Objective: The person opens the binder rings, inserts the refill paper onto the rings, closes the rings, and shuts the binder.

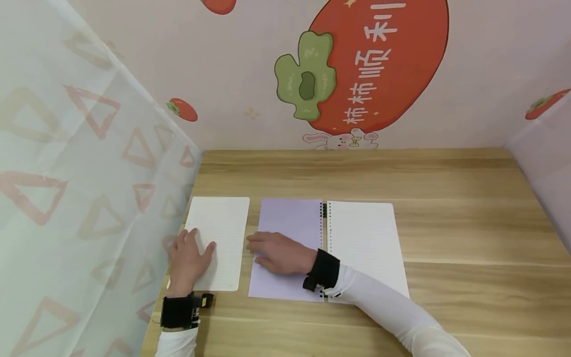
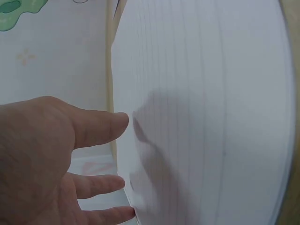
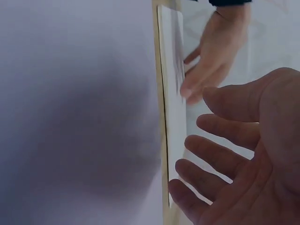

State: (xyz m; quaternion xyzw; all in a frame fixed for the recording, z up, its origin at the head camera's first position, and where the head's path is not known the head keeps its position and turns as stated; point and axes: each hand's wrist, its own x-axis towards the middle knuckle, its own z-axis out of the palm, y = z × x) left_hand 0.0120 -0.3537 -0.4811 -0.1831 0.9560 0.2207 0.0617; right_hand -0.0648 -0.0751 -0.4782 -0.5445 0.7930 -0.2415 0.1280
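A stack of white lined paper [image 1: 223,238] with rounded corners lies at the left of the table. My left hand [image 1: 186,260] is at its left edge, fingers spread; in the left wrist view the thumb [image 2: 101,129] points over the ruled page [image 2: 201,117], fingertips right at the edge. To the right lies an open spiral-type notebook, its purple sheet [image 1: 290,215] on the left and its lined page [image 1: 363,238] on the right. My right hand [image 1: 281,253] reaches across the purple sheet with straight, slightly parted fingers, holding nothing, fingertips toward the paper stack.
The wooden table [image 1: 468,238] extends to the right of the notebook. A patterned curtain [image 1: 102,198] runs along the left side, close to my left hand. Behind the table stands a backdrop [image 1: 250,74] with a large red fruit print. Black binding pieces [image 1: 324,210] show between the notebook's halves.
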